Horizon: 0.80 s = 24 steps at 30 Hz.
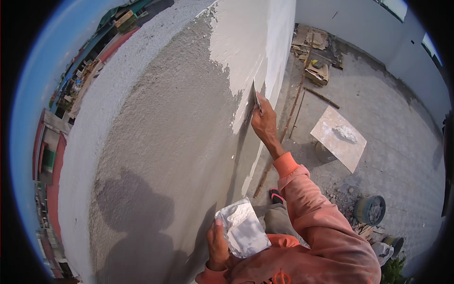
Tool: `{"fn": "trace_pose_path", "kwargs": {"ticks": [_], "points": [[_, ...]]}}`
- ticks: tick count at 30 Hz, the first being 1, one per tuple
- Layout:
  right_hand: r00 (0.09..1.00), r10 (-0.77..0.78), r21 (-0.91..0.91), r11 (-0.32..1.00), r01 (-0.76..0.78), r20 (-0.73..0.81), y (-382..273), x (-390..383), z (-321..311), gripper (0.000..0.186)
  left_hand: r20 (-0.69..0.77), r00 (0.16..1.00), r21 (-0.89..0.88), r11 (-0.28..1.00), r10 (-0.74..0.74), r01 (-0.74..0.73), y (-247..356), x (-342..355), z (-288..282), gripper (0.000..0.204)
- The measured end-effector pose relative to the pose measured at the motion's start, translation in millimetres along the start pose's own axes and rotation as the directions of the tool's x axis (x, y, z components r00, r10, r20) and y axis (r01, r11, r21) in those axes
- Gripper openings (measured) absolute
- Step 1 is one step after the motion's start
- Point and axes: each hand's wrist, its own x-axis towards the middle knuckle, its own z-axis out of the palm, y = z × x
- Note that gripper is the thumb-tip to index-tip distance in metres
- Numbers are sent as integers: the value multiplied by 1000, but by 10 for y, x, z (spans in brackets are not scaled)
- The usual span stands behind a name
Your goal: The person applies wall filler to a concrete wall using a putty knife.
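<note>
My right hand point(265, 120)'s clamped round the putty knife point(256, 92) up at the wall point(156, 109)'s white coat point(239, 42), while my left hand point(218, 248) grips the board point(250, 240) low near my body, probably so the paste point(236, 214) sits steady and close.

wall point(156, 104): grey; coating point(239, 42): off-white to white; held board point(248, 239): white; sleeve point(305, 189): faded orange; square panel point(347, 154): pale beige; heap point(345, 134): white; sandal point(276, 195): black, pink; floor point(397, 123): grey, faint block pattern; sky point(40, 66): blue
</note>
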Motion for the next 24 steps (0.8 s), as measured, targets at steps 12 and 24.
{"fn": "trace_pose_path", "kwargs": {"ticks": [12,24], "points": [[992,-101,-11,995,102,81,-579,-1238,140,75,34,999,-89,996,-27,30,-155,-41,-120,46],[788,366,143,860,-489,495,-1342,-1421,-1487,18,-11,996,-196,976,91,-91,43,255,90,46]]}}
